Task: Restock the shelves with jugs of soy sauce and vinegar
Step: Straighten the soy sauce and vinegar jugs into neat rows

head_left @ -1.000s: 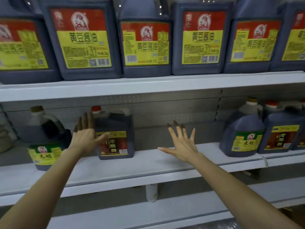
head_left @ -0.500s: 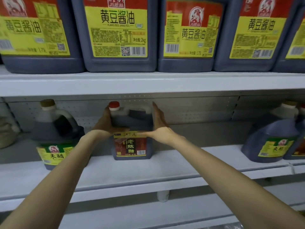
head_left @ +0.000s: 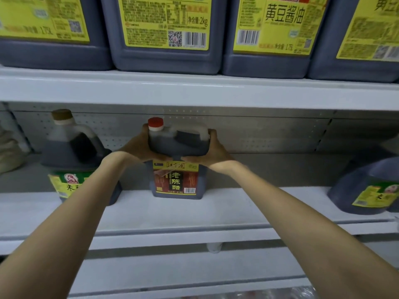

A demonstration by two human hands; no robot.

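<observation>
Head camera view: both hands clamp a red-capped vinegar jug [head_left: 177, 167] upright on the middle shelf [head_left: 237, 203]; left hand [head_left: 138, 145] and right hand [head_left: 213, 152] grip opposite sides.

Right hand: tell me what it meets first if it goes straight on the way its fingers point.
Likely the grey perforated back panel, past the dark red-capped vinegar jug whose side the right hand grips. Depth is unclear.
</observation>
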